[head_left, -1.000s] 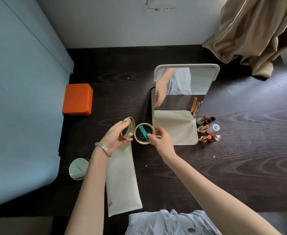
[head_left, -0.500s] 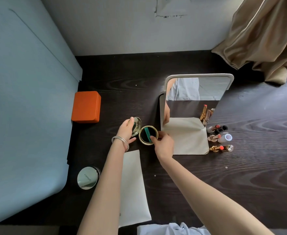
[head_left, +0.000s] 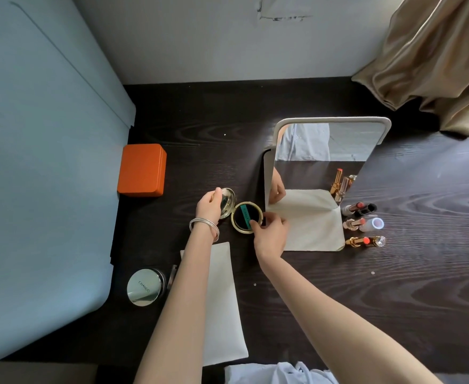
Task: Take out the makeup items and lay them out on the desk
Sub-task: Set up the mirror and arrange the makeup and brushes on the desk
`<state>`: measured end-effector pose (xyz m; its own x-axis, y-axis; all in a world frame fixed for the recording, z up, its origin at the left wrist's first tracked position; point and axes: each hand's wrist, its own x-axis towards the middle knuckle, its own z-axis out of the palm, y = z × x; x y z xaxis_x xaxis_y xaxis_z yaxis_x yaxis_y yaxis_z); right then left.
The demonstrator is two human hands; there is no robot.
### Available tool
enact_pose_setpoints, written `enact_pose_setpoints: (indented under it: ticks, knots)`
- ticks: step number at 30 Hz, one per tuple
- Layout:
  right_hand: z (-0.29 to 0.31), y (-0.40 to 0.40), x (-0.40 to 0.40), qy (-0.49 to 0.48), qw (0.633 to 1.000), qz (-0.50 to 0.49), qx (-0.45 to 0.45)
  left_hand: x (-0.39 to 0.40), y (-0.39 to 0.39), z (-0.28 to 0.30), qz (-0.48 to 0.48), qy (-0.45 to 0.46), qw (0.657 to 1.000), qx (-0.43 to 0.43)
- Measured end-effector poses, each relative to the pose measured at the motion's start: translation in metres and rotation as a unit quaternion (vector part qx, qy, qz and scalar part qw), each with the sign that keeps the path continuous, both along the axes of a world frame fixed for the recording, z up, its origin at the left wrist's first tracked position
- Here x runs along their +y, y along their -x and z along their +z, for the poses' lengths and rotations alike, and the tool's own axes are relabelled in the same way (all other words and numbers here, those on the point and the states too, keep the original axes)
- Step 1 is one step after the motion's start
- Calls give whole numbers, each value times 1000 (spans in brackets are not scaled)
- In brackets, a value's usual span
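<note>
While you are setting the open gold compact down on the dark desk, your left hand is pinching its raised lid and your right hand is gripping the base rim, thumb on the dark insert. It is sitting between the orange box and the standing mirror. Judging by the look, it is light, rigid and slick metal, and the hinge and inner glass are probably fragile, so you are best keeping hold by the rims. Lipsticks are lying beside the cream pouch, near the mirror. Open room is waiting to the right and near the front edge, past the flat pouch and the round compact.
</note>
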<state>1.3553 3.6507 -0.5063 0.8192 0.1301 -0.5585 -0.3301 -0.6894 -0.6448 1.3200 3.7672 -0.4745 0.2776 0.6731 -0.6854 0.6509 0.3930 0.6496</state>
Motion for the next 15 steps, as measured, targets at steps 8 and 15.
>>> enact_pose_setpoints:
  ticks: [8,15]
  knots:
    - [2,-3,2,9,1000,-16,12,2,2,4,50,75,996,-12]
    - [3,-3,-3,-24,999,-24,13,2,6,0,89,104,989,-55]
